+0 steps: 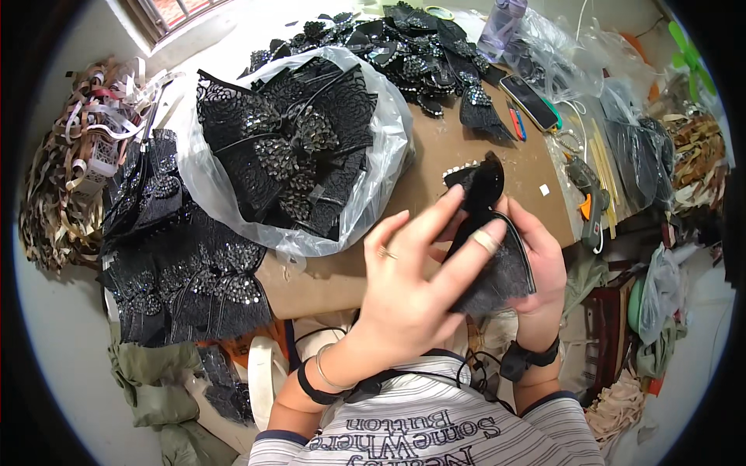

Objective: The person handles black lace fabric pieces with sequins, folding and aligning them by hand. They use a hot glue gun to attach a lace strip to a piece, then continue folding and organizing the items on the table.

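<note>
The single head camera is looking steeply down from above the person's chest, facing forward over the brown worktable (435, 155). It is sitting close to the raised hands, which are filling the centre. Its fisheye lens is bending the table edges, and a dark rim is framing everything.

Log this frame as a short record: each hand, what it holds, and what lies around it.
left hand: fingers spread over the black lace piece
right hand: cradles the same piece from beneath
left of hands: clear plastic bag full of black beaded bows
table far side: loose pile of black bows, phone
right of hands: glue gun
</note>
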The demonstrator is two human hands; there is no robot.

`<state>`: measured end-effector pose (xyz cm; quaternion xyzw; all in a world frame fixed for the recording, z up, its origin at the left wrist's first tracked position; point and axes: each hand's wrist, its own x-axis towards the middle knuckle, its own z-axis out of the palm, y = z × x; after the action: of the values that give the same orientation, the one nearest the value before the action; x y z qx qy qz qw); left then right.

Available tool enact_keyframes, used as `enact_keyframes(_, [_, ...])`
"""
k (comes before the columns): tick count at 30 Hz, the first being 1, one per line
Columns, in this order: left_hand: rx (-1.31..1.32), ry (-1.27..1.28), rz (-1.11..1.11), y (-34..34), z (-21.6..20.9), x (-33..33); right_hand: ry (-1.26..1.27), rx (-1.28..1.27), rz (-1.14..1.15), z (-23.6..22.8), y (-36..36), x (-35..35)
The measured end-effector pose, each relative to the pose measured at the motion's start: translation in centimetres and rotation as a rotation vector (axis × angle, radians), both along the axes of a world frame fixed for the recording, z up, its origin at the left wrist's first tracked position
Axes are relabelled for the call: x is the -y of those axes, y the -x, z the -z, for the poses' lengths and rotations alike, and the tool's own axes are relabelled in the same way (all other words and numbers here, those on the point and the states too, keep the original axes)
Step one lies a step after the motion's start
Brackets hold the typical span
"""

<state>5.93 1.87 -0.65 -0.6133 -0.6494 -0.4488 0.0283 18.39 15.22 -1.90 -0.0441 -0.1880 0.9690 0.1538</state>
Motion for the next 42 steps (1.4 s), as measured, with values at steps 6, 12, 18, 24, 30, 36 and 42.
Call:
enact_keyframes(6, [0.466,-0.133,0.015,3.1,-0.6,-0.8,-0.073,0.192,-0.052,-0.8,-0.3,0.6])
enact_keyframes(12, [0.566,-0.147,0.008,3.8,-0.7,-0.6,-0.075,0.205,-0.115,-0.7,0.0,0.5])
enact_keyframes(18, [0.616,-0.147,0.005,4.6,0.1,-0.1,-0.011,0.171,-0.157,-0.5,0.8,0.5])
enact_keyframes(24, [0.795,-0.14,-0.018,4.8,0.2,0.6,-0.035,0.172,-0.166,-0.6,2.1,0.7])
enact_keyframes(30, [0.274,-0.371,-0.444,9.2,-0.9,2.1,-0.675,0.269,0.204,-6.4,5.5,0.5])
enact_keyframes(36, [0.001,0.004,-0.989,14.7,0.5,4.1,-1.792,-0.047,0.571,-6.7,16.5,1.2])
enact_keyframes(42, [0.13,-0.129,-0.989,18.7,-1.7,6.6,-2.46,-0.246,0.501,-0.7,22.5,0.3])
